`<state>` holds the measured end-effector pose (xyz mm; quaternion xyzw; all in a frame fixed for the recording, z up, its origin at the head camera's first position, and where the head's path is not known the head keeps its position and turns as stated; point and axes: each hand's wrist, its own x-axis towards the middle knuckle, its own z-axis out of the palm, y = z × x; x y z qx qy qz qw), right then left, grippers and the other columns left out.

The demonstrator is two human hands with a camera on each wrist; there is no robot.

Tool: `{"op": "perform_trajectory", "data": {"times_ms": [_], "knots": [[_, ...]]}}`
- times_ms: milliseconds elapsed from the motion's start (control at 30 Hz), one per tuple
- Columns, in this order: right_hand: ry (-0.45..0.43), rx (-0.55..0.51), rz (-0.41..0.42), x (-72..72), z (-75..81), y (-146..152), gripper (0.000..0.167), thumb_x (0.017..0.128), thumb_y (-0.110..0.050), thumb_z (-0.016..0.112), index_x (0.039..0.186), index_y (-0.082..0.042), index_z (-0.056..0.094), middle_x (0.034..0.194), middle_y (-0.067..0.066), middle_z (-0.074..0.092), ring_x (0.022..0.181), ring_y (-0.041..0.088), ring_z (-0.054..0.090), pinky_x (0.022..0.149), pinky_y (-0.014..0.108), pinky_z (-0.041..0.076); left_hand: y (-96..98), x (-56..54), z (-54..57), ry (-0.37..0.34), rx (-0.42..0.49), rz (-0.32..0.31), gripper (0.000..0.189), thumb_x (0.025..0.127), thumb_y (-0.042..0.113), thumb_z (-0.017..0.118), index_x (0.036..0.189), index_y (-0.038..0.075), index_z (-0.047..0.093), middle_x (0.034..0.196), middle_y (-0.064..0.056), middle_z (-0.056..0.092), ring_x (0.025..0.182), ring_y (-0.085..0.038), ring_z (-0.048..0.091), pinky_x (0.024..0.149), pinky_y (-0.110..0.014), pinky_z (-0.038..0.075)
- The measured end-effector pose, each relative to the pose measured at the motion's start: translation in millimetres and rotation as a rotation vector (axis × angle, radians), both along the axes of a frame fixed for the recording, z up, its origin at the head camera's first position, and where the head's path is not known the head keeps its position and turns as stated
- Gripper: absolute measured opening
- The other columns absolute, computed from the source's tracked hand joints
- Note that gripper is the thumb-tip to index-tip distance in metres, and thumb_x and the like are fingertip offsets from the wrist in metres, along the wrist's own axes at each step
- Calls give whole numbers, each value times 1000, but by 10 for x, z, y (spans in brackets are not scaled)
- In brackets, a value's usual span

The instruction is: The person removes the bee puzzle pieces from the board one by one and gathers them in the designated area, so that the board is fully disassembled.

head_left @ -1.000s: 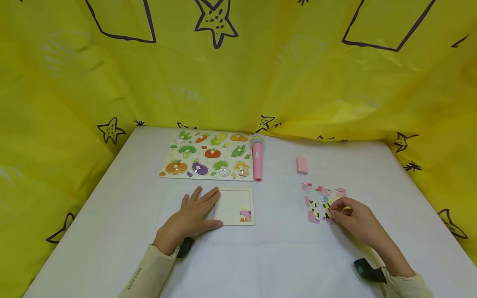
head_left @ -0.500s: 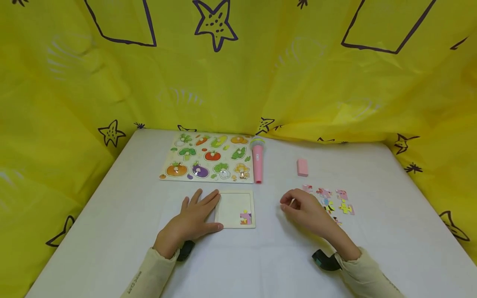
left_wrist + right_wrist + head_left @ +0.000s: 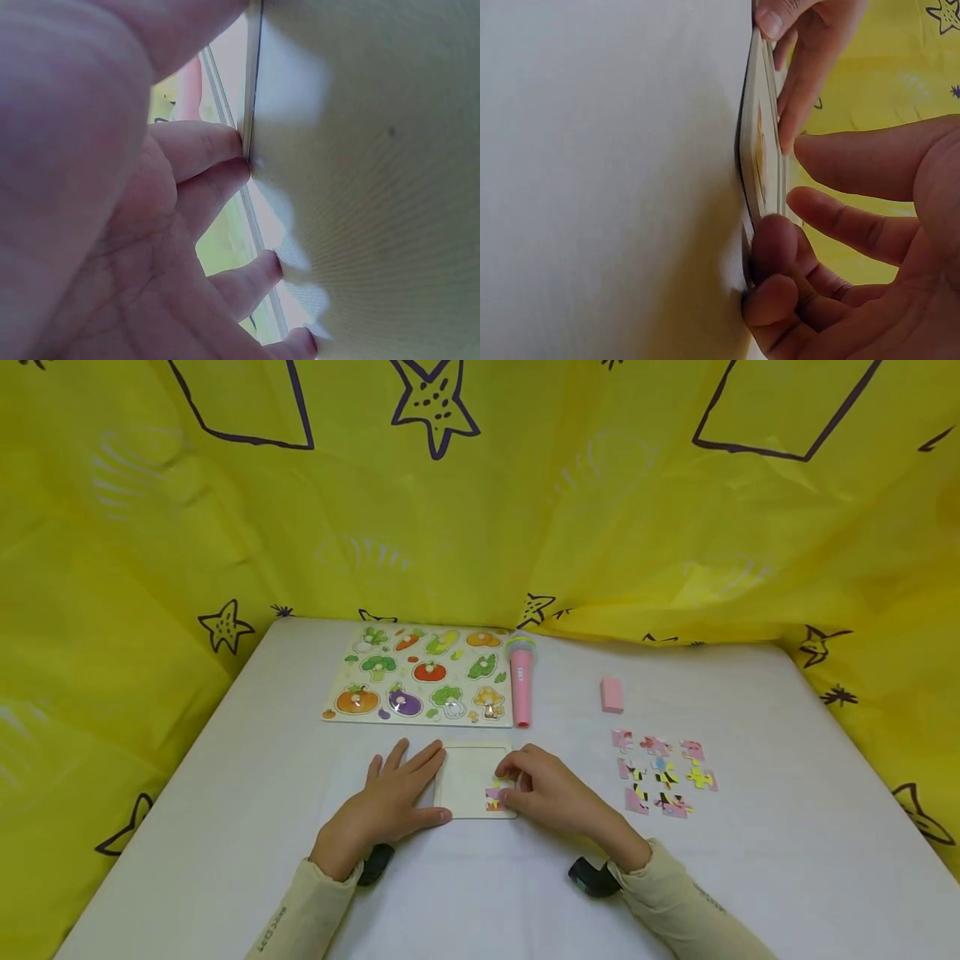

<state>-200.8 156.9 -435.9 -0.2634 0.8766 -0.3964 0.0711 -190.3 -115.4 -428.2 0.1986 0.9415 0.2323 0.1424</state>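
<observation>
A shallow square puzzle frame (image 3: 474, 747) lies on the white table, with one pink and yellow jigsaw piece (image 3: 492, 799) in its lower right corner. My left hand (image 3: 390, 789) rests flat at the frame's left edge, fingers spread and thumb at the lower left corner. Over the frame's right edge is my right hand (image 3: 551, 789), its fingers loosely bent beside that piece. In the right wrist view its thumb and fingers stand apart with nothing seen between them; whether they touch the piece cannot be told. Several loose jigsaw pieces (image 3: 663, 772) lie to the right, laid out in rows.
A vegetable peg puzzle board (image 3: 429, 672) lies behind the frame. Beside its right edge is a pink toy microphone (image 3: 521, 689). A small pink block (image 3: 612, 695) sits behind the loose pieces. A yellow patterned curtain (image 3: 480, 527) hangs around the table's back and sides.
My right hand has moved left from the loose pieces to the frame's right edge, uncovering those pieces. The left hand stays at the frame, and the piece inside looks unmoved.
</observation>
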Motion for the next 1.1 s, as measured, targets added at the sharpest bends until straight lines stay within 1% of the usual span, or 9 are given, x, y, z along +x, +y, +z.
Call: {"op": "perform_trajectory", "data": {"times_ms": [133,267,400,600,733,833,900,1000,1100], "knots": [[-4,21,19,-20,-17,-82,17,95,-7,78,112,-6,73,98,2,56,86,15,54,76,29,49,-19,-12,21,14,-21,13,87,96,35,82,165,4,39,174,-10,31,159,-52,10,121,-77,6],[23,46,39,-32,-32,-133,19,94,-9,81,112,-8,74,99,1,55,92,17,54,81,31,49,-56,-17,43,26,-16,15,87,96,35,82,165,3,40,174,-10,32,159,-53,11,121,-78,6],[33,63,27,-38,-32,-152,17,93,-9,82,108,-11,74,100,-1,55,95,16,55,85,34,51,-64,-39,45,28,-11,9,87,97,36,82,165,3,39,174,-9,31,160,-51,11,121,-77,6],[24,61,5,2,7,-45,16,94,-13,82,106,-13,73,102,-1,54,98,16,56,86,33,51,68,-103,7,25,-28,-15,87,97,37,81,166,5,39,175,-6,30,160,-49,11,123,-75,6],[-2,26,-17,28,15,74,17,93,-10,82,106,-14,71,100,0,53,92,16,53,79,30,48,171,-134,-27,29,-19,-48,86,98,38,80,166,6,39,175,-6,30,160,-49,11,123,-74,7],[-23,-18,23,31,-24,89,16,94,-8,79,107,-13,71,95,-1,55,86,15,53,73,29,47,164,-109,-58,21,-27,-36,86,98,38,80,166,6,40,175,-6,30,160,-48,11,123,-75,8],[-27,-44,58,26,-64,59,14,96,-6,76,107,-13,71,91,-4,58,82,12,54,71,28,47,120,-70,-80,19,-39,-19,86,97,38,81,166,6,40,174,-6,31,160,-49,12,123,-75,8],[-16,-83,94,15,-112,-18,12,98,-2,72,106,-12,72,88,-7,61,80,10,55,71,27,47,33,0,-92,22,-29,6,86,96,37,82,165,5,42,174,-6,33,160,-50,13,122,-76,8],[-13,-89,75,2,-104,-22,14,99,1,70,105,-12,73,89,-7,63,82,11,56,73,27,48,33,2,-85,35,-9,9,87,95,37,83,164,3,42,173,-8,34,159,-51,13,121,-76,8]]}}
